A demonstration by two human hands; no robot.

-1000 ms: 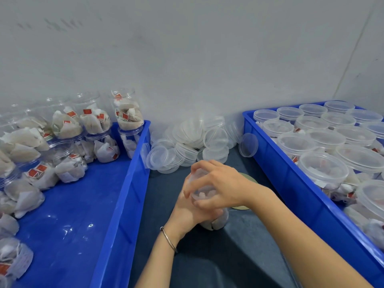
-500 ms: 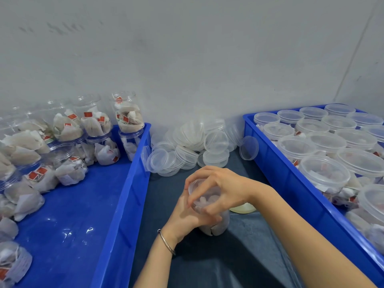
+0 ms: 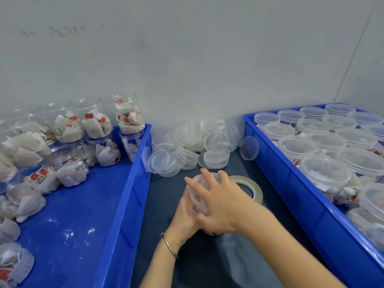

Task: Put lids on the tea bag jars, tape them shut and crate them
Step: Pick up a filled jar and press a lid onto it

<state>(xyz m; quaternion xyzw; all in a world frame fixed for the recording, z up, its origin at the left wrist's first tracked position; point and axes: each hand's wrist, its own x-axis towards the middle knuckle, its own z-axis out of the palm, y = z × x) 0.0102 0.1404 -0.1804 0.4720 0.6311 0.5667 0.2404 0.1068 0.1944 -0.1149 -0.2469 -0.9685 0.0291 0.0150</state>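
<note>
Both hands on one jar: left hand grips its side, right hand wraps lid. Red tag print unreadable. Dark mat underneath, grey wall beyond.

Your right hand has slid from the jar top down its side; the tape roll at 2 o'clock now shows.

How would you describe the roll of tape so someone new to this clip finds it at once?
Look at the dark tabletop between the two blue crates: left crate, right crate. Just beyond the right hand, nearer than the heap of clear lids, the roll of tape lies flat. It is the only open ring there, yellowish, where the lids are closed clear discs.
</note>
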